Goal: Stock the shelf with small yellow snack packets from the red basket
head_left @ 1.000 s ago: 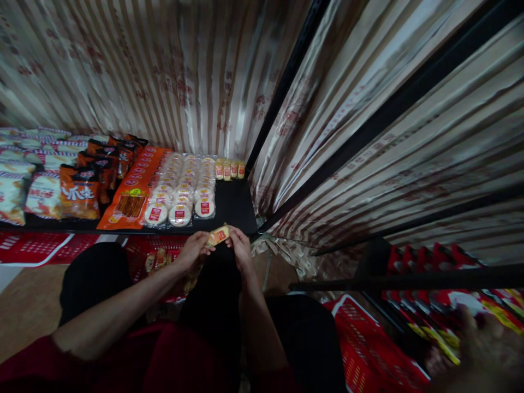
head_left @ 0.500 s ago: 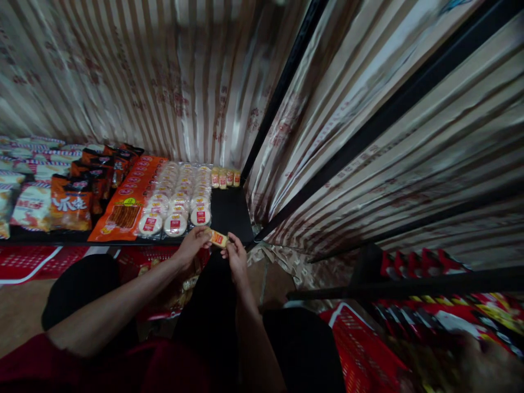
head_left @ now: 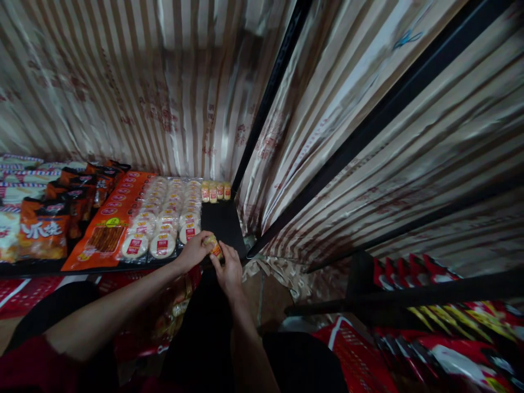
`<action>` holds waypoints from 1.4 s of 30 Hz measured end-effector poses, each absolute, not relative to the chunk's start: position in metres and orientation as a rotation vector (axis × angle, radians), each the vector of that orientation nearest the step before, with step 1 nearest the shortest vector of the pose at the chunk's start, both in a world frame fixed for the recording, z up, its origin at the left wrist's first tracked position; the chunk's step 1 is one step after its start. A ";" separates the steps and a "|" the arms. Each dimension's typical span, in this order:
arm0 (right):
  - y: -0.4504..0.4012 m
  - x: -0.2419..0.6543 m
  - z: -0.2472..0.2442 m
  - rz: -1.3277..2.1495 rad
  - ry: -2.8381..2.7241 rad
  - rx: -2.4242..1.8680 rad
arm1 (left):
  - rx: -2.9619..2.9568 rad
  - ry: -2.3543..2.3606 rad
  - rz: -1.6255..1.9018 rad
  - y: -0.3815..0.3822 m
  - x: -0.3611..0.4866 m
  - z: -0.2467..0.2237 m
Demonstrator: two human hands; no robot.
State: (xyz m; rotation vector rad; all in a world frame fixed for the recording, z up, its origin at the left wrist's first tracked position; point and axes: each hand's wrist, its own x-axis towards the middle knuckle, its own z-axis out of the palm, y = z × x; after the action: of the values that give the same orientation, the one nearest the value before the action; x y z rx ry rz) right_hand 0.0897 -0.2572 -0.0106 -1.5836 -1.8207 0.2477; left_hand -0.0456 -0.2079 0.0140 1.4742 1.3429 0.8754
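Note:
Both my hands are closed on one small yellow snack packet (head_left: 213,246) with a red label, held above the front edge of the black shelf (head_left: 223,221). My left hand (head_left: 196,251) pinches its left side, and my right hand (head_left: 228,267) grips it from the right. At the back of the shelf stands a short row of similar small packets (head_left: 216,191). Left of my hands lie several rows of round white wrapped cakes (head_left: 162,245) with red labels. Beside them is a long orange snack bag (head_left: 107,225).
Orange-and-black bags (head_left: 43,229) and striped white bags (head_left: 22,192) fill the shelf's left. Below my arms is a red basket (head_left: 135,333) with packets. Striped curtain (head_left: 164,98) and black posts (head_left: 266,103) stand behind; at right are red packages (head_left: 413,270) and another red basket (head_left: 360,360).
The packet has been turned from lying lengthwise between my hands to a more upright tilt, and my right hand now covers more of it. The view has shifted slightly.

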 end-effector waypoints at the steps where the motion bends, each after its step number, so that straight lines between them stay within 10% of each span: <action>1: -0.254 0.090 -0.011 0.237 -1.830 -1.595 | 1.509 1.350 0.867 -0.204 -0.044 0.014; 42: -0.043 0.096 -0.059 0.138 -1.424 -1.707 | 1.381 1.440 0.899 -0.063 0.017 0.012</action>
State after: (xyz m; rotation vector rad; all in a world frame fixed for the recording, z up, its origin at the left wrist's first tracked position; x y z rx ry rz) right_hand 0.0960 -0.0427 -0.0588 -1.7070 -1.4244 0.1381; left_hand 0.0168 -0.0633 0.0116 1.3809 1.4405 0.8986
